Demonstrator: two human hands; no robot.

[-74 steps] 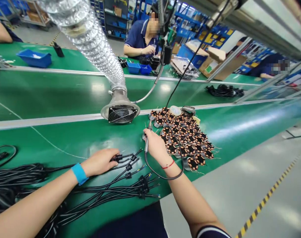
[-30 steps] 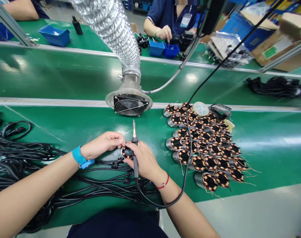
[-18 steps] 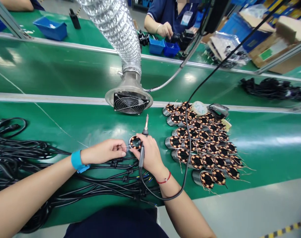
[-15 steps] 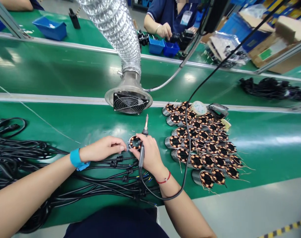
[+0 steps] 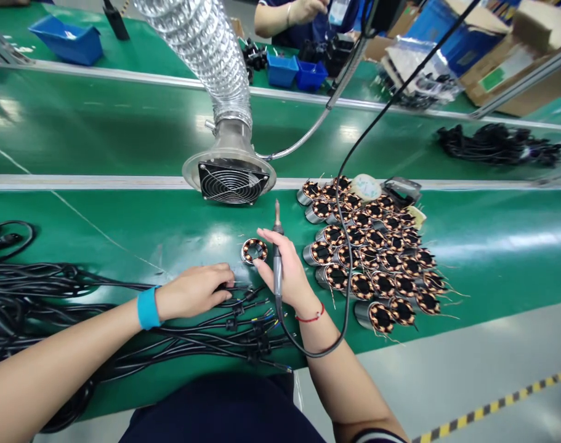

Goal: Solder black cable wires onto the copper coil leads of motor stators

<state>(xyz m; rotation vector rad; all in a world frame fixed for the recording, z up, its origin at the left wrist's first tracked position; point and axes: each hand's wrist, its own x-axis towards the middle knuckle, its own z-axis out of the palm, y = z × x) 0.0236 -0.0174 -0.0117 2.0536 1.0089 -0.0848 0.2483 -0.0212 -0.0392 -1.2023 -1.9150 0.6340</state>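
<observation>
A soldering iron (image 5: pixel 278 264) lies along my right hand (image 5: pixel 289 271), its tip pointing away from me; the hand holds it with thumb and fingers partly extended. Beside that thumb and fingers, one stator (image 5: pixel 254 251) with copper windings stands on the green bench. My left hand (image 5: pixel 201 289), with a blue band at the wrist, is over the black cables (image 5: pixel 201 335). Its fingers are curled onto the end of one black cable (image 5: pixel 243 288); the exact grip is partly hidden. Several cable ends with coloured wires lie below my right hand.
Rows of stators (image 5: pixel 372 255) stand to the right. A fume extractor (image 5: pixel 234 181) hangs ahead on a foil duct. The iron's black cord (image 5: pixel 349 246) loops across the stators. Across the bench a co-worker's hand (image 5: pixel 305 11) is above blue bins (image 5: pixel 281 69).
My left hand has left the stator and moved down to the cables. My right thumb and fingers have loosened from the stator, which stands on the bench, while the iron stays in that hand.
</observation>
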